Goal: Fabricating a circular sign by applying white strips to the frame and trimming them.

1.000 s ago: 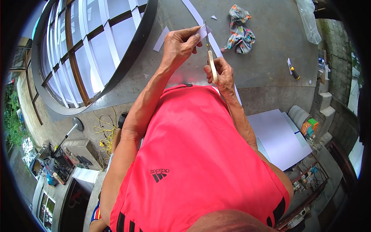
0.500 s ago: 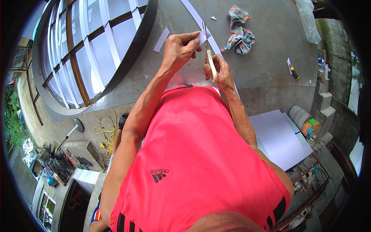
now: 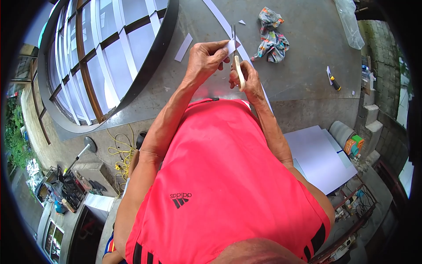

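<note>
A white strip (image 3: 231, 45) is being pinched between thumb and fingers of the left hand (image 3: 205, 57), above the grey table (image 3: 316, 66). The scissors (image 3: 239, 72) are being gripped by their pale handles in the curled right hand (image 3: 250, 82), blades at the strip's right end. For clean cutting, the strip should be being held taut and square, fingertips clear.

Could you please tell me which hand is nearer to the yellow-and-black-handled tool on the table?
The right hand: holding the scissors, it is left of the yellow-and-black-handled tool, well apart from it. The left hand, gripping a small white piece, is farther left.
</note>
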Demonstrator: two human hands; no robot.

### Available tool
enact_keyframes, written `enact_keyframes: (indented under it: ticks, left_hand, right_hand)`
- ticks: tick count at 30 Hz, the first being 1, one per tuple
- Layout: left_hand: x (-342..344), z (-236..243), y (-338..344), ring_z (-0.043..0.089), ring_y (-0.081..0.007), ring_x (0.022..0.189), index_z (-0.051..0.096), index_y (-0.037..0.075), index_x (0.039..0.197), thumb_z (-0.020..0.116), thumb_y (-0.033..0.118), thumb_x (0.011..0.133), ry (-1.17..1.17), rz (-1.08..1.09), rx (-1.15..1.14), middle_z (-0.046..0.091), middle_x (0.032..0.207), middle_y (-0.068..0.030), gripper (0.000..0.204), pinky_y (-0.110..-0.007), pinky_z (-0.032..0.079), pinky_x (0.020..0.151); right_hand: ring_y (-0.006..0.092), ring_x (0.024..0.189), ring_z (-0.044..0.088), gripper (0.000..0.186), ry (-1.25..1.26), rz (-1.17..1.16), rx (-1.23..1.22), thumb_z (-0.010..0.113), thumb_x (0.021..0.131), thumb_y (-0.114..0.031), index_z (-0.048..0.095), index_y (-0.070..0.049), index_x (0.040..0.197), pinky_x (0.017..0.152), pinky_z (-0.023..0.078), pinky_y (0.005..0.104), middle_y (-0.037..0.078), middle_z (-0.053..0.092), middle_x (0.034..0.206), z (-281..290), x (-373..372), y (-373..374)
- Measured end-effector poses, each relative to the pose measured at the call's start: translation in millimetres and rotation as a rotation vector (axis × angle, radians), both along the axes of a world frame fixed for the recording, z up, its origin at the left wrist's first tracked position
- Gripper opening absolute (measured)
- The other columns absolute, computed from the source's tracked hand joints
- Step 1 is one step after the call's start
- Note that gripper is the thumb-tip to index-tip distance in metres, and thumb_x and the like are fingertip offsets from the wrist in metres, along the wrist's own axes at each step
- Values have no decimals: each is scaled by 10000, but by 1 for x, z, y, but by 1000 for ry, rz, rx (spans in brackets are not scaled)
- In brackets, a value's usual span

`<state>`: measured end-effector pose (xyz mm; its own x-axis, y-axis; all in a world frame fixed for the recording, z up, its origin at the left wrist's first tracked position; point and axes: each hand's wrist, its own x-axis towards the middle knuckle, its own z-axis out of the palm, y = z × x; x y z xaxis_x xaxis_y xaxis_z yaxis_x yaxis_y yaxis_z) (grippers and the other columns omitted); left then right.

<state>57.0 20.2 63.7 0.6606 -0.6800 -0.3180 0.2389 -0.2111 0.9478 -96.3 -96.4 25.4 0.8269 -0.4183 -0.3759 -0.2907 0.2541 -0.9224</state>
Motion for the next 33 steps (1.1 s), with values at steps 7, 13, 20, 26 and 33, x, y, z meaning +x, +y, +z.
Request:
enact_keyframes:
  ticks: [7,13,20,26,33]
  left_hand:
    - [-1,-9,2,602,-72,597,694,16,1221,637,186,938,54,27,12,707,775,-62,335,-223,461,504]
    - [10,-7,11,605,-78,613,694,-4,1173,643,244,960,107,39,-8,684,765,-46,330,-221,462,535]
    - [18,7,25,630,-93,722,705,12,1102,671,264,964,150,86,-222,690,821,-62,289,-235,481,609]
    - [5,26,36,650,-115,770,691,19,1052,671,229,962,190,92,-260,694,841,-64,229,-269,535,662]
    - [-11,68,53,621,-83,707,694,-10,984,680,249,959,78,203,-302,671,776,-26,260,-247,525,640]
  right_hand:
    - [89,559,596,315,65,-64,-19,807,849,-237,571,-29,866,490,471,262,45,635,674,-14,1,10]
    - [261,641,677,275,245,66,-696,768,849,-229,633,10,869,593,551,352,132,676,781,-52,3,-2]
    - [336,882,634,229,126,185,-1197,692,863,-181,694,-7,1011,781,551,417,169,615,961,-54,15,-7]
    - [154,853,674,387,-252,412,110,657,973,-261,609,7,1248,712,546,299,98,701,1035,2,28,31]
    - [168,733,671,265,-271,513,3,512,1022,-204,633,32,1037,684,516,308,94,706,866,31,40,75]
